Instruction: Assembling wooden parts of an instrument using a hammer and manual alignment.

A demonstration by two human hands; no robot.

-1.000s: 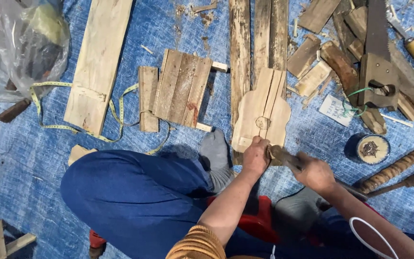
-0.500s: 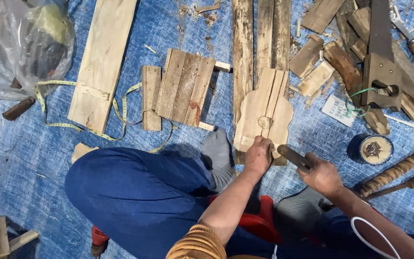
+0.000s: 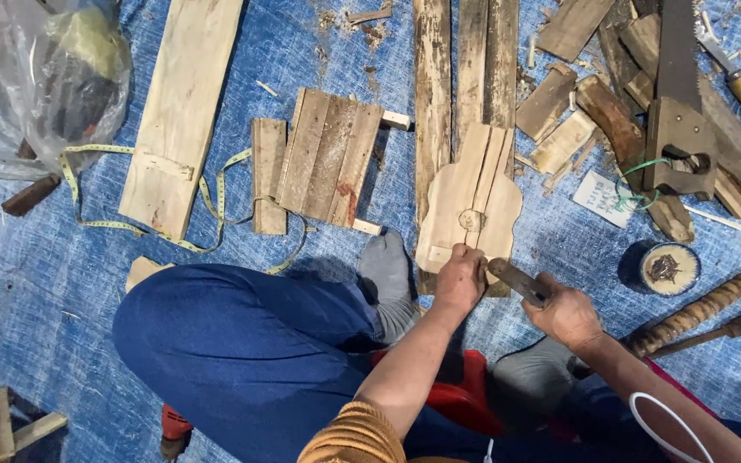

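Note:
A guitar-shaped piece of pale wood point(image 3: 472, 206) lies on the blue mat in front of me. My left hand point(image 3: 459, 279) is closed over its near edge, fingers curled around the tip of a dark metal tool point(image 3: 516, 280). My right hand point(image 3: 566, 313) grips the tool's other end, just right of the wooden piece. My grey-socked foot point(image 3: 385, 267) rests against the wood's left side.
Long planks point(image 3: 465, 60) lie beyond the shape. A small slatted panel point(image 3: 328, 159), a wide board point(image 3: 180, 107) and a yellow tape measure point(image 3: 143, 227) sit left. A handsaw point(image 3: 677, 103), wood scraps, a round tin point(image 3: 669, 267) and twisted rods point(image 3: 713, 302) sit right. A plastic bag point(image 3: 40, 73) fills the far left.
Both hands have stayed at the near edge of the wooden shape. The tool has tilted slightly and my right hand has shifted a little to the right.

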